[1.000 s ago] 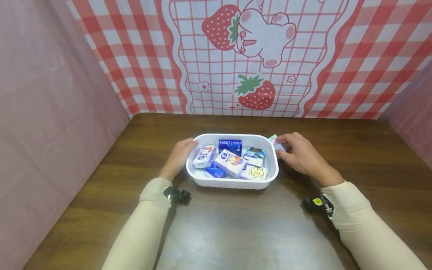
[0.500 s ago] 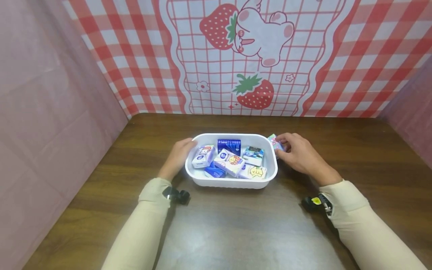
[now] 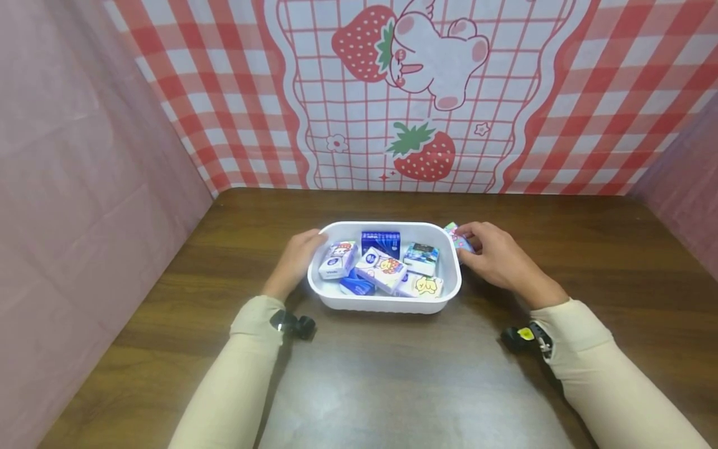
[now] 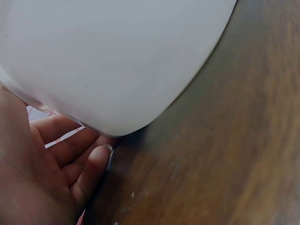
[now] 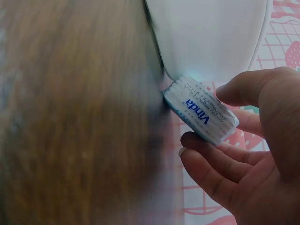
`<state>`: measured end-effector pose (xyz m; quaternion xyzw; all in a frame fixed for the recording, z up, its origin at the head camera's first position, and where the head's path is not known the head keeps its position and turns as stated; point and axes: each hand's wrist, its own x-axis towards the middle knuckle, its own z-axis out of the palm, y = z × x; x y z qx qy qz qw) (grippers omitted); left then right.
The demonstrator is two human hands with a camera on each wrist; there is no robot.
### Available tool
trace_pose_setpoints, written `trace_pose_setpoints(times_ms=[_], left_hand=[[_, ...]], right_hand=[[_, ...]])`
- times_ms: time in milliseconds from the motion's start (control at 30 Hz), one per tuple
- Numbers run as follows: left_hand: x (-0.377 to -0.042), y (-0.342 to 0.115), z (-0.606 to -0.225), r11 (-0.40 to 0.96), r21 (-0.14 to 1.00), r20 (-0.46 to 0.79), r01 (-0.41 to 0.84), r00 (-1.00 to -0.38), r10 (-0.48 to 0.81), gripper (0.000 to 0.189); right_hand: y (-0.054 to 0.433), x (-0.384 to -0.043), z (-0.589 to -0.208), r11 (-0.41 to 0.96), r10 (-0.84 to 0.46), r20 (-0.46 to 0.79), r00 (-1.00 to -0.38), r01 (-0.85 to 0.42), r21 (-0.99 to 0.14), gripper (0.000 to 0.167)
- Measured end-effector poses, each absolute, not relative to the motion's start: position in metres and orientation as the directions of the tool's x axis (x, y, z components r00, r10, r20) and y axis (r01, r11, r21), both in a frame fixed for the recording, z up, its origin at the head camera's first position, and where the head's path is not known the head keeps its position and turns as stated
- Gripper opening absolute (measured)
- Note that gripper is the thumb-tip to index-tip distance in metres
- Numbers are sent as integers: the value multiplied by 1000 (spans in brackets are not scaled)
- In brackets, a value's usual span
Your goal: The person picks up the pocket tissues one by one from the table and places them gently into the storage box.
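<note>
A white plastic tub (image 3: 387,304) stands on the table with several small tissue packs inside, among them a dark blue pack (image 3: 382,243) and a white one with a yellow cartoon (image 3: 426,286). At the tub's left end is my left hand (image 3: 294,262), its loosely curved fingers against the outer wall and up by the rim. Beyond the right end, my right hand (image 3: 496,259) pinches a colourful tissue pack (image 5: 201,108) between thumb and fingers. "Vinda" is printed on its white side in the right wrist view, and one end lies right at the tub's outer wall.
The brown wooden table (image 3: 392,380) reaches back to a red-and-white checked cloth (image 3: 235,100) with strawberries and a cartoon animal. A pink drape (image 3: 101,206) hangs along the left side, and another stands at the right.
The whole head view has shifted slightly. Both hands, the tub and the packs keep their places relative to one another.
</note>
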<state>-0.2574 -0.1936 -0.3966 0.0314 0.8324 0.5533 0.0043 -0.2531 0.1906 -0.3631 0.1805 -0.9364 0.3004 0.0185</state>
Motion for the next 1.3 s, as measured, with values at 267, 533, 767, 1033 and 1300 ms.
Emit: trace_pose_setpoints(times_ms=[267, 533, 767, 1033, 1300], left_hand=[[-258, -194, -396, 383, 923, 21, 40, -998, 55, 38], [-259, -193, -397, 389, 920, 38, 57, -998, 56, 38], [-258, -193, -397, 384, 923, 12, 32, -998, 54, 38], [-259, -192, -396, 383, 923, 12, 31, -999, 52, 37], [-257, -193, -395, 387, 922, 11, 28, -999, 46, 37]], right_hand=[[191, -253, -364, 751, -317, 167, -933, -355, -557, 40], [192, -254, -367, 746, -284, 233, -930, -367, -556, 34], [194, -252, -367, 751, -224, 287, -932, -352, -558, 27], [194, -251, -367, 758, -172, 323, -931, -334, -560, 25], [193, -250, -365, 757, -130, 289, -949, -283, -589, 27]])
